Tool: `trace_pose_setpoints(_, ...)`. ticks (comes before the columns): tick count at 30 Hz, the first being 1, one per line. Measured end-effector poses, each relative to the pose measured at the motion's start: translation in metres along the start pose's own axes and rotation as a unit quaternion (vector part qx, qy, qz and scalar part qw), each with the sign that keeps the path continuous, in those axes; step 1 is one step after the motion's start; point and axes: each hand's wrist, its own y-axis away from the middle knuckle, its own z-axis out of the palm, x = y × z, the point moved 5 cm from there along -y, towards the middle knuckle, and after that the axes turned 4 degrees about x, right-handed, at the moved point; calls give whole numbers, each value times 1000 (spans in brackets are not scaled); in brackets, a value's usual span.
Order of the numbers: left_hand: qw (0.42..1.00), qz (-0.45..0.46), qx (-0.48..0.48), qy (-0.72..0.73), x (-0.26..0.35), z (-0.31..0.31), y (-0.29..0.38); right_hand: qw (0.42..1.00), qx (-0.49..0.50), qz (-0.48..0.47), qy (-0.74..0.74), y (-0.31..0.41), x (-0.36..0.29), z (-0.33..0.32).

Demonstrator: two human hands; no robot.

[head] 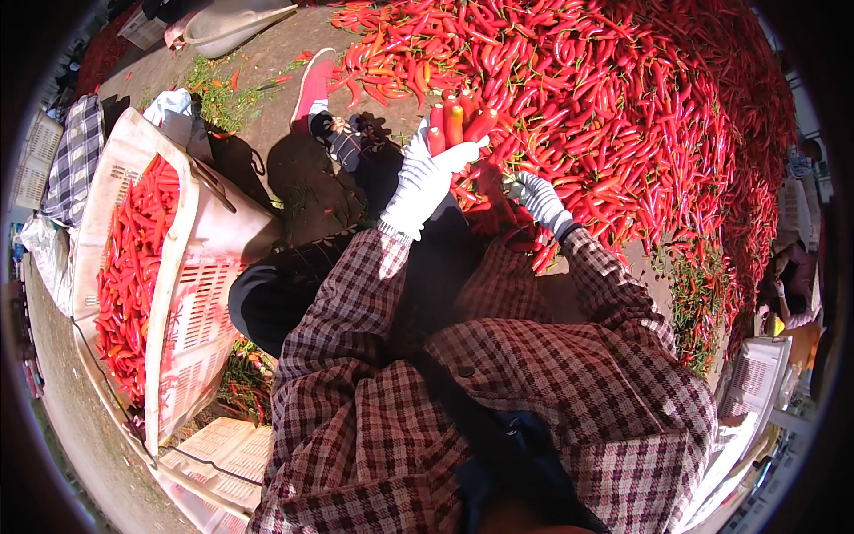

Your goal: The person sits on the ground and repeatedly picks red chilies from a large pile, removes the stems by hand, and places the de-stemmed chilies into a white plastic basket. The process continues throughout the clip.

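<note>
My left hand (427, 177), in a white striped knit glove, is closed around a bunch of red chili peppers (460, 123). One pepper in the bunch is partly yellow, and their blunt ends point up and away from me. My right hand (539, 199), gloved alike, is low at the near edge of a large heap of red chilies (600, 113) with green stems. Its fingers are curled beside some greenish stems; whether they grip one is not clear. Shaded chilies (500, 213) lie below and between the two hands.
On the left stands a large plastic crate (193, 240) filled with red chilies (140, 267). Another crate (220, 447) is behind it, near my side. Green stem scraps (227, 93) litter the ground ahead. A pink shoe (313, 83) shows near the heap, and a pale basin (230, 30) lies farther off.
</note>
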Motion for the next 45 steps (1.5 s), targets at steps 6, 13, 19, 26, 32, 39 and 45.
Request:
trace_pose_setpoints(6,975,100,9,-198,3,-17,-8,991,65,-67,100,17,-150,34)
trace_pose_setpoints(13,910,-59,-50,406,-9,-21,0,990,-11,-119,73,20,-183,77)
trace_pose_setpoints(19,917,-63,-10,395,29,-36,4,995,-41,-82,34,14,-152,89)
trace_pose_setpoints(26,747,-53,-346,565,195,-134,90,989,-46,-125,60,20,-164,102)
trace_pose_setpoints(32,958,157,9,239,142,-104,52,982,-50,-168,66,29,-180,103)
trace_pose_setpoints(39,976,-106,-186,-32,-23,18,52,952,-25,-221,208,30,-187,102)
trace_pose_setpoints(45,946,-96,-148,-273,-73,15,40,971,-17,-145,188,47,-130,57)
